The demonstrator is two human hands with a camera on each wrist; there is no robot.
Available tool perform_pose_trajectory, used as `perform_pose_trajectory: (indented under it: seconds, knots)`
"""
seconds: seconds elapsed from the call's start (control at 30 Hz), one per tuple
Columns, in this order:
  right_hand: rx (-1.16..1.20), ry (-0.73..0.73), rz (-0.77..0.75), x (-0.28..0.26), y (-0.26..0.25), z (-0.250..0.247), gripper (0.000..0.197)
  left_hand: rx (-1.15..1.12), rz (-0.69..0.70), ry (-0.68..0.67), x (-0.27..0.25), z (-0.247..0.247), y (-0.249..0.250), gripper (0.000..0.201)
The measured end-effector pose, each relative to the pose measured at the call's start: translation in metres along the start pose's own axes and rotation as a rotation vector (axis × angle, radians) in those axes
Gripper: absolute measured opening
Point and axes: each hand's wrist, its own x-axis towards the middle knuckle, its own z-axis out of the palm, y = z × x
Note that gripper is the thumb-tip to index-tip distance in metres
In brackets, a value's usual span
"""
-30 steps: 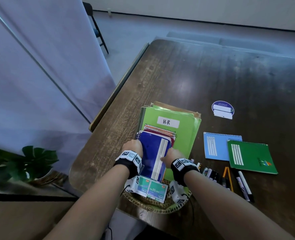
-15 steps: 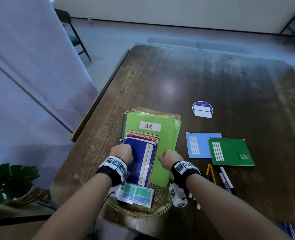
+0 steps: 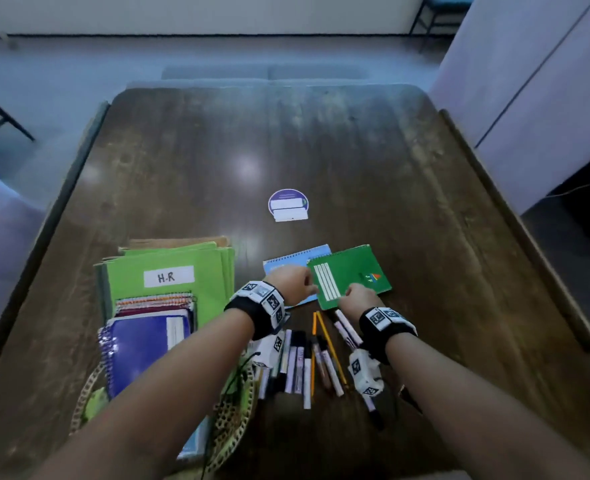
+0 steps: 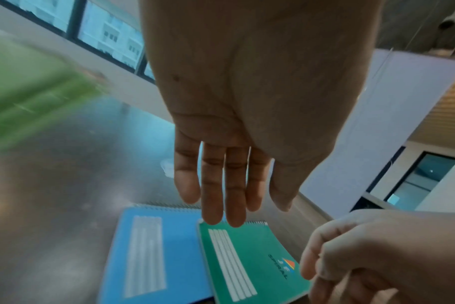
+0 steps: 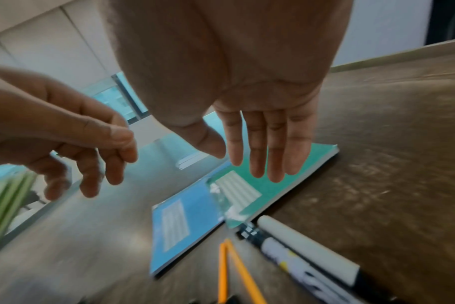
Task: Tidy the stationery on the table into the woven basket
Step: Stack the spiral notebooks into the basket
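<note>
The woven basket (image 3: 239, 415) sits at the table's near left edge, with a stack across it: a purple spiral notebook (image 3: 141, 348), other spiral pads and green folders (image 3: 182, 263) labelled H-R. To its right lie a small blue notebook (image 3: 298, 258) (image 4: 148, 257) (image 5: 182, 222) and a green notebook (image 3: 354, 271) (image 4: 247, 259) (image 5: 286, 185) overlapping it. My left hand (image 3: 293, 282) (image 4: 247, 209) hovers with straight fingers over the two notebooks. My right hand (image 3: 359, 299) (image 5: 242, 160) is held flat over the green notebook's near edge. Neither hand holds anything.
Several pens and markers (image 3: 300, 365) and two yellow pencils (image 3: 324, 337) (image 5: 229, 267) lie just in front of the notebooks, under my wrists. A round purple card (image 3: 288, 204) lies mid-table. The far half of the dark wooden table (image 3: 321, 140) is bare.
Both hands have left the purple notebook on the basket stack and moved right to the small blue and green notebooks. The head view has swung right.
</note>
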Motion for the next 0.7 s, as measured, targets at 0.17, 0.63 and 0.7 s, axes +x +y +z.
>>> perform_pose_trajectory:
  seconds: [0.17,0.63,0.7]
  knots:
    - [0.085,-0.058,0.089,0.041,0.052,-0.025,0.03,0.021,-0.001,-0.068,0.074,0.016,0.041,0.031]
    - [0.225,-0.111,0.088,0.124,0.079,-0.028,0.048,0.045,-0.212,-0.022,0.19,0.061,0.055,0.06]
    - [0.232,-0.097,0.098,0.132,0.075,-0.026,0.049,0.049,-0.259,0.01,0.194,0.063,0.051,0.057]
